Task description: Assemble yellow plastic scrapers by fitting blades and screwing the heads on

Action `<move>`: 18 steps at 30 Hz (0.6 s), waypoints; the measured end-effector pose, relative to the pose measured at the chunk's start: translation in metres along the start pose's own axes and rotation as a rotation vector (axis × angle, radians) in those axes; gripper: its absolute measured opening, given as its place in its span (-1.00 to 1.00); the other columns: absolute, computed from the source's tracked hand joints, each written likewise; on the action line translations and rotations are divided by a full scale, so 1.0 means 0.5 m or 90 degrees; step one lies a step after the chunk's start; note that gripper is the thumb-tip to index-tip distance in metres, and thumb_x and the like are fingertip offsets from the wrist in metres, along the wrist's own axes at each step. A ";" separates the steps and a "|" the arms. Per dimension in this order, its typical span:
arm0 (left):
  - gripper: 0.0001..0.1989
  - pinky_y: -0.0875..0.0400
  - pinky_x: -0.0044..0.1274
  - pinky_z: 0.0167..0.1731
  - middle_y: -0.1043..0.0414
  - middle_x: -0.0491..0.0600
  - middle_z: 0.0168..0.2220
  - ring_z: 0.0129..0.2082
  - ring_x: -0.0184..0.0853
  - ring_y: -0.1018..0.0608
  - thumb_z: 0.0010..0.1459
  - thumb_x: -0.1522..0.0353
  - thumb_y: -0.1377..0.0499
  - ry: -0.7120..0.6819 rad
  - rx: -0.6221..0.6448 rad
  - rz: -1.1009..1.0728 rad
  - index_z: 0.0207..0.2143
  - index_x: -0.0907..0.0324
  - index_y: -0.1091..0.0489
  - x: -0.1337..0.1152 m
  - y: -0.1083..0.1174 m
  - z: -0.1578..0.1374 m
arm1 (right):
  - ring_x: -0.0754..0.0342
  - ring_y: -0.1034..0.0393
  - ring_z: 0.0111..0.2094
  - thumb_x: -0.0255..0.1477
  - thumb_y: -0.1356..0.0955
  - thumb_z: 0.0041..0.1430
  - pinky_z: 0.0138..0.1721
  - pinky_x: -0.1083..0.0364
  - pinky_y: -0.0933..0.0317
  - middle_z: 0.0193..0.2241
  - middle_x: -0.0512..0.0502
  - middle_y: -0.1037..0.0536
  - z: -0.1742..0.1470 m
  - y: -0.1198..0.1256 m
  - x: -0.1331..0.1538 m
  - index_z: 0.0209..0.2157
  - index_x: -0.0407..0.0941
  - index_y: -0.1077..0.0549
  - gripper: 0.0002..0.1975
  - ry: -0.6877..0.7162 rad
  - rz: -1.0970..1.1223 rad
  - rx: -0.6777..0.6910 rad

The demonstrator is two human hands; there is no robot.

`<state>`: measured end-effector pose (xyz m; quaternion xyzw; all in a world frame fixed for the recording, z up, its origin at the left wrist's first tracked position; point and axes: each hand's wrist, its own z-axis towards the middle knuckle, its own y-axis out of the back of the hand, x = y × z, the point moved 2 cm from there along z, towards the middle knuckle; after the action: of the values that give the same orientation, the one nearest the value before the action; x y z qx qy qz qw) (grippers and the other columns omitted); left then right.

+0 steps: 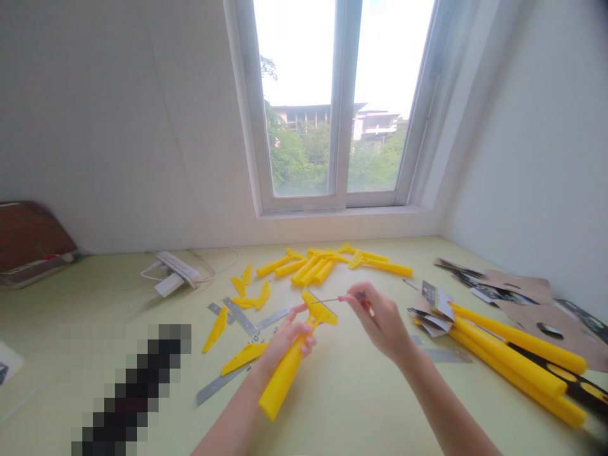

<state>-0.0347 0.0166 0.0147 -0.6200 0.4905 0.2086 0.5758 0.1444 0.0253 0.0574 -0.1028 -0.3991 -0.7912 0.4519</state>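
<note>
My left hand (297, 330) is closed around the neck of a yellow scraper (282, 386), its thick handle slanting down toward me and its wide head up. A screwdriver (327, 300) is pinched in my right hand (375, 316), its thin shaft reaching left to the scraper's head. Whether its tip sits in a screw is too small to tell. Left of my left hand lie loose yellow head pieces (215, 330), flat metal blades (242, 316) and a scatter of small screws (256, 337).
Several yellow scrapers (313, 269) are piled below the window. At right, long yellow handles (513, 364) with card sleeves lie beside brown cardboard packaging (527, 313) and a flat blade (449, 355). A white power strip (178, 269) with cables rests at back left. A blurred-out dark shape covers the lower left.
</note>
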 end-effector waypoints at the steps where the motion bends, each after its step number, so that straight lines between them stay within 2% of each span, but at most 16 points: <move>1: -0.54 -0.09 -0.74 -0.69 -0.29 -0.08 -0.40 -0.69 -0.62 -0.28 -0.09 0.54 -0.05 -0.002 0.001 0.003 -0.09 0.12 -0.09 0.000 -0.001 0.000 | 0.18 -0.26 -0.57 -0.37 -0.23 0.14 -0.52 0.21 -0.13 -0.56 0.03 -0.38 0.000 0.001 -0.003 -0.39 -0.11 -0.27 -0.90 0.005 -0.010 -0.020; 5: -0.52 -0.08 -0.73 -0.69 -0.28 -0.11 -0.45 -0.69 -0.60 -0.28 -0.10 0.52 -0.06 -0.009 0.011 0.021 -0.07 0.12 -0.10 0.002 -0.004 0.000 | 0.16 -0.24 -0.55 -0.36 -0.27 0.10 -0.51 0.20 -0.14 -0.60 0.02 -0.34 -0.003 0.000 -0.011 -0.50 -0.12 -0.29 -0.84 0.025 -0.056 -0.057; 8: -0.51 -0.07 -0.73 -0.69 -0.29 -0.10 -0.45 -0.69 -0.60 -0.28 -0.11 0.52 -0.06 -0.016 0.013 0.030 -0.06 0.12 -0.10 0.002 -0.005 -0.001 | 0.12 -0.28 -0.48 -0.38 -0.20 0.16 -0.44 0.16 -0.17 -0.50 -0.04 -0.39 -0.003 -0.001 -0.008 -0.36 -0.12 -0.29 -0.87 0.013 -0.049 -0.048; 11: -0.51 -0.08 -0.72 -0.68 -0.30 -0.08 -0.42 -0.69 -0.60 -0.29 -0.13 0.51 -0.09 -0.017 0.009 0.024 -0.08 0.13 -0.11 0.003 -0.006 -0.003 | 0.07 -0.31 -0.36 -0.39 -0.11 0.20 -0.32 0.10 -0.19 -0.38 -0.10 -0.40 -0.001 -0.001 0.003 -0.22 -0.12 -0.24 -0.82 0.035 -0.008 -0.022; 14: -0.51 -0.09 -0.71 -0.67 -0.31 -0.07 -0.42 -0.68 -0.59 -0.29 -0.13 0.50 -0.10 -0.018 0.008 0.022 -0.08 0.13 -0.12 0.002 -0.006 -0.005 | 0.06 -0.28 -0.33 -0.44 -0.10 0.21 -0.29 0.08 -0.18 -0.39 -0.09 -0.37 0.002 0.001 0.011 -0.30 -0.11 -0.24 -0.85 0.063 0.010 -0.014; 18: -0.47 -0.08 -0.72 -0.67 -0.31 -0.07 -0.41 -0.68 -0.60 -0.28 -0.13 0.50 -0.08 -0.019 0.008 0.027 -0.04 0.11 -0.09 0.001 -0.006 -0.005 | 0.10 -0.28 -0.41 -0.46 -0.21 0.15 -0.36 0.12 -0.18 -0.48 -0.04 -0.37 0.002 0.001 0.010 -0.39 -0.11 -0.28 -0.93 0.085 0.006 -0.036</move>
<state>-0.0325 0.0139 0.0166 -0.6030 0.4958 0.2270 0.5823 0.1420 0.0228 0.0610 -0.0647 -0.3453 -0.8049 0.4783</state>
